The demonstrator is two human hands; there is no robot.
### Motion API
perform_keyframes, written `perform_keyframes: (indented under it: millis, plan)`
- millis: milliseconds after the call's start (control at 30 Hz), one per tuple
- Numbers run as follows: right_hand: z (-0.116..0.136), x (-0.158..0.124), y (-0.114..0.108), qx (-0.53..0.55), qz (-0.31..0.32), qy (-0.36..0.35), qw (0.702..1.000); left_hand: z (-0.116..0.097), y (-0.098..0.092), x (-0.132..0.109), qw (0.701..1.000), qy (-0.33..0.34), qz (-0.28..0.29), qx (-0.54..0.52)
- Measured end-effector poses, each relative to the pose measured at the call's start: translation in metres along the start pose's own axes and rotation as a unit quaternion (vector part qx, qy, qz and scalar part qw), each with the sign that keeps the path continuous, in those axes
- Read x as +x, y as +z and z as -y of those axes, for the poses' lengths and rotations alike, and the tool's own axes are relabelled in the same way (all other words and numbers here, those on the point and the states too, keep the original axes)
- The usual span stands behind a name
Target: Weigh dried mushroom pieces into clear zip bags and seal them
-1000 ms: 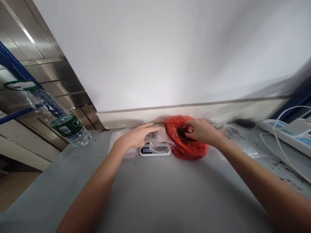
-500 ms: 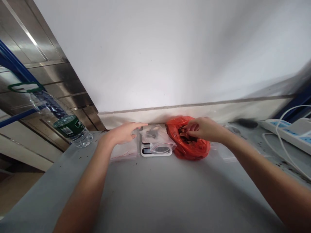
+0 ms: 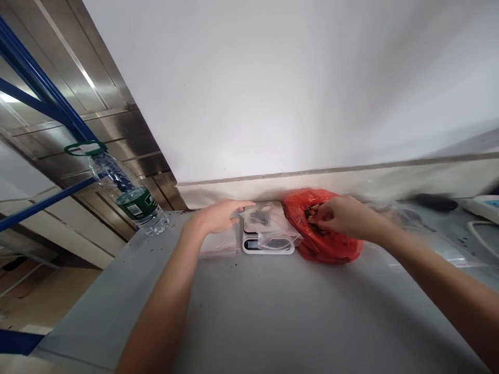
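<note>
My right hand (image 3: 341,219) reaches into the mouth of a red plastic bag (image 3: 329,250), fingers pinched together among dried brown pieces (image 3: 312,214). What sits between the fingertips is too small to make out. To the left of the bag lies a white kitchen scale (image 3: 268,251) with a small display. On its plate rests a clear zip bag (image 3: 278,224) with a few dark pieces inside. My left hand (image 3: 218,217) hovers at the scale's left edge, open, its index finger stretched towards the plate. Below that hand are flat clear zip bags (image 3: 219,248).
A large water bottle (image 3: 138,205) with a green label and handle stands at the grey table's (image 3: 249,311) left edge. Blue metal bars (image 3: 50,78) rise beyond. Right of the red bag lie clear plastic bags (image 3: 409,221), a black object (image 3: 434,202) and a power strip (image 3: 487,208).
The view has shifted, so everything appears further right. My right hand has sunk deeper into the red bag and its fingers have closed together. My left hand stays beside the scale.
</note>
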State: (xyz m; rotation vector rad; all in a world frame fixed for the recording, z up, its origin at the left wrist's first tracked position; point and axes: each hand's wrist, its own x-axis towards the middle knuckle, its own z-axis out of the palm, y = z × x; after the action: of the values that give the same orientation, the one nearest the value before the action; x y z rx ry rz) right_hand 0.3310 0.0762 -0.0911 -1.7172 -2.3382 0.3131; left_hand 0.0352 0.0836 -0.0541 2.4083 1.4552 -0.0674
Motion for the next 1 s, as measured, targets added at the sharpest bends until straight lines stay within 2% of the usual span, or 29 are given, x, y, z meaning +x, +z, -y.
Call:
perform_keyframes:
  millis: [133,233,433,600,667,767,900,1000]
  plan:
    - [0.001,-0.002,-0.011,-0.02,0.05,0.034,0.998,-0.002,0.0,0.001,1.0,-0.012,0.016,0.003]
    - [0.008,-0.003,-0.007,-0.069,0.064,0.061,0.994,-0.004,0.001,0.002,1.0,-0.008,0.024,-0.003]
    - [0.02,-0.003,0.005,-0.113,0.037,0.067,0.991,-0.008,0.0,0.002,1.0,-0.014,0.025,-0.01]
    - [0.014,-0.002,-0.004,-0.1,0.04,0.086,0.99,-0.004,0.002,0.003,1.0,-0.005,0.021,0.003]
    - [0.006,-0.001,-0.011,-0.054,0.047,0.074,0.995,-0.002,0.002,0.002,1.0,-0.008,0.018,0.003]
    - [-0.006,-0.002,-0.02,0.094,0.033,0.042,0.994,-0.001,0.001,0.001,1.0,-0.014,0.012,0.001]
    - [-0.006,-0.007,-0.029,0.289,0.003,0.015,0.957,-0.003,0.0,-0.001,1.0,-0.026,0.012,0.0]
    - [0.003,-0.011,-0.032,0.349,0.007,0.02,0.937,-0.003,0.0,-0.001,0.999,-0.03,0.02,-0.001]
